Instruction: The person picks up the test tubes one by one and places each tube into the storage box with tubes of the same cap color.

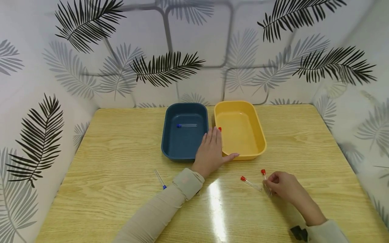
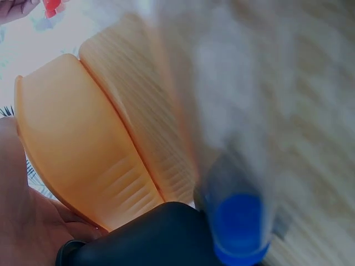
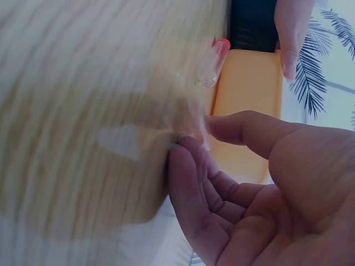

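My left hand [image 1: 210, 152] lies over the adjoining rims of the blue tray [image 1: 164, 141] and the yellow tray [image 1: 262, 141], fingers straight and thumb spread along the yellow tray's near rim. Beside its fingertips a red cap [image 1: 219, 129] shows in the yellow tray, the rest hidden by the hand. On the right, my right hand [image 1: 282, 185] pinches a clear test tube with a red cap [image 1: 263, 171] between thumb and fingers, close over the table. Just left of it lies another red-capped test tube [image 1: 251, 183].
A blue-capped test tube [image 1: 186, 125] lies in the blue tray. Another blue-capped tube [image 1: 159, 178] is on the wooden table [image 1: 115, 145], beside the left sleeve. A blue cap [image 2: 239, 227] looms large in the left wrist view. Behind the table stands a leaf-patterned wall covering [image 1: 194, 40].
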Demonstrator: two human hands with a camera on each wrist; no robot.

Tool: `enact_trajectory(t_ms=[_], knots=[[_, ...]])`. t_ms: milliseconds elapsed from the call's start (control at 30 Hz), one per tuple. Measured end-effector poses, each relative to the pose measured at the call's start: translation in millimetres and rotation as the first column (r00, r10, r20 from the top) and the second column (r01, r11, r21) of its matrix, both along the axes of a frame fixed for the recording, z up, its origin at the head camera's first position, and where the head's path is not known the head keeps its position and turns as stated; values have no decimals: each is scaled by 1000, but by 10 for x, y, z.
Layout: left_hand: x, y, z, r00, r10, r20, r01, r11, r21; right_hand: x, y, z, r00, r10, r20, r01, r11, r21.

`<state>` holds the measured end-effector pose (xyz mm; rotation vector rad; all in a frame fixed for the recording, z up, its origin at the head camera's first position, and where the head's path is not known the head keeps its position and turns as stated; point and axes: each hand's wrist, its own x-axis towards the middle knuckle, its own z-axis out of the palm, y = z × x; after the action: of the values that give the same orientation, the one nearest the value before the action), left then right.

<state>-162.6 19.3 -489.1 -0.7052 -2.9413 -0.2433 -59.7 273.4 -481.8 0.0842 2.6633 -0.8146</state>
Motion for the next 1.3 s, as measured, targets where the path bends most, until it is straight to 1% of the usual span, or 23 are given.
enact_trajectory(t_ms=[233,600,800,967,1100,1200,1300], knots=[[-5,0,-10,1000,5,11,-4,1000,-5,-33,-31,-11,1000,-4,-11,4,1000,18],[33,-22,38,999,-5,35,4,1000,12,-30,-64,14,1000,-6,13,6,1000,26],[17,-21,31,1000,-3,21,2,1000,16,-40,-65,28,1000,-19,10,19,1000,14],[11,-8,22,1000,0,27,-1,1000,15,-43,-15,19,1000,10,2,-10,1000,-9],[9,2,8,999,2,50,-3,1000,19,-68,74,54,999,25,-38,-26,999,-22],[5,4,-2,998,2,56,-3,1000,19,-110,157,123,995,17,-101,-19,1000,-20],[-2,2,-11,999,1,48,-2,1000,18,-167,243,222,988,9,-156,-11,1000,-11]])
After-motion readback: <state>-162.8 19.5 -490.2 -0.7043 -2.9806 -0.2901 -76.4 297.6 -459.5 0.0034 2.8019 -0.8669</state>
